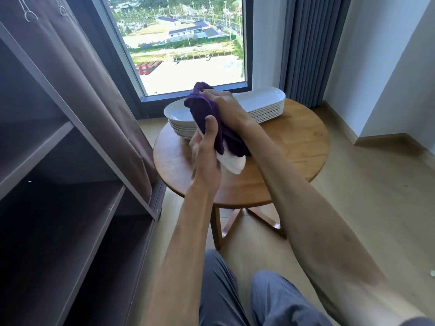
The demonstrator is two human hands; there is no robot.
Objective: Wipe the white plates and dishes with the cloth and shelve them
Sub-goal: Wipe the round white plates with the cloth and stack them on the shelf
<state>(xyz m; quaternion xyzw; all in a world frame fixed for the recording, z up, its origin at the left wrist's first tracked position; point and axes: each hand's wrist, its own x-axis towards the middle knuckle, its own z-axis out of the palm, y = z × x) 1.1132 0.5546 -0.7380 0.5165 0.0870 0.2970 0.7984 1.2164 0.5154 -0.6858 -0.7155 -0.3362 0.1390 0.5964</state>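
Nearest, grey-trousered knees, bare forearms reaching forward. Left hand curled round a white dish, thumb up against the purple cloth, held above the round wooden tabletop. Right hand clutching the cloth, pressing it on the dish, mostly hidden beneath. Behind, on the tabletop, a stack of round white plates beside a stack of long oval dishes. At left, dark shelves; beyond, a window.
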